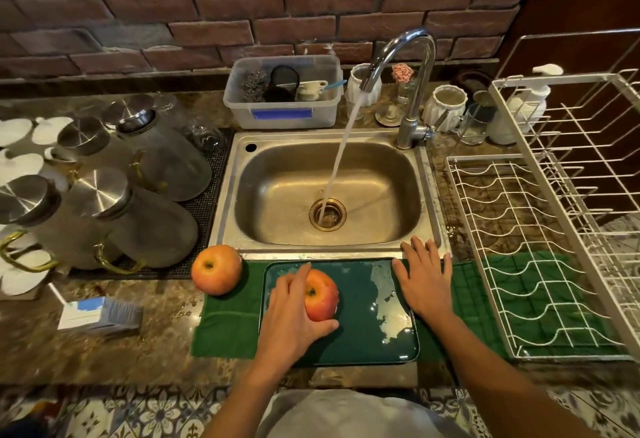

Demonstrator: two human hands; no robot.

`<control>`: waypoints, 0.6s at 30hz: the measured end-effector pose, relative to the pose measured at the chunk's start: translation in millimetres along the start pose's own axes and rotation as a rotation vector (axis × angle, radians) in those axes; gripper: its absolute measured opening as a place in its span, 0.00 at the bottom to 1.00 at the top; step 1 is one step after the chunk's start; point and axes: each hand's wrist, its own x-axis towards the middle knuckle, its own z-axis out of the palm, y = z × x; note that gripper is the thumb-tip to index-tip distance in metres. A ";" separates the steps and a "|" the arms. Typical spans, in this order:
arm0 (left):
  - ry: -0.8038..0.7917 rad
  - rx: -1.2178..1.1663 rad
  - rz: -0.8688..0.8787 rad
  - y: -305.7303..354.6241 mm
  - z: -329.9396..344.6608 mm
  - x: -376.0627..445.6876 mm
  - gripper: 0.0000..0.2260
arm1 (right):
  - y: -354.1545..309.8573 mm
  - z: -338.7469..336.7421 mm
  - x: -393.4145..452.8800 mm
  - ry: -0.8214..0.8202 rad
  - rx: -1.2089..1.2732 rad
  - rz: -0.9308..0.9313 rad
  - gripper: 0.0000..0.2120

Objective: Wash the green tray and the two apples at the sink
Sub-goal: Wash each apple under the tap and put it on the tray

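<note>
The wet green tray lies flat on a green cloth at the counter's front edge, just below the steel sink. One red-yellow apple rests on the tray, and my left hand wraps around its left side. A second apple sits on the cloth's far left corner, near the sink's front left corner. My right hand lies flat with fingers spread over the tray's right rim and the cloth. Water runs from the tap into the drain.
Several glass jugs with steel lids crowd the mat left of the sink. A white wire dish rack stands on the right. A clear plastic tub of scrubbers and white cups sit behind the sink. A small box lies front left.
</note>
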 end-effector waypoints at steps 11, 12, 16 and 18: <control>0.421 -0.286 -0.177 -37.4 -49.1 20.5 0.32 | -2.1 3.3 3.1 -0.003 0.004 0.003 0.26; 0.503 -0.238 -0.218 -42.0 -53.3 23.9 0.31 | -2.1 4.0 3.6 0.000 0.005 0.003 0.26; 0.694 -0.099 -0.376 -56.8 -61.1 36.3 0.31 | 0.3 7.4 5.4 0.012 -0.015 0.006 0.27; 0.699 -0.112 -0.430 -62.5 -62.8 41.4 0.35 | 0.4 7.6 6.3 0.020 -0.014 0.005 0.31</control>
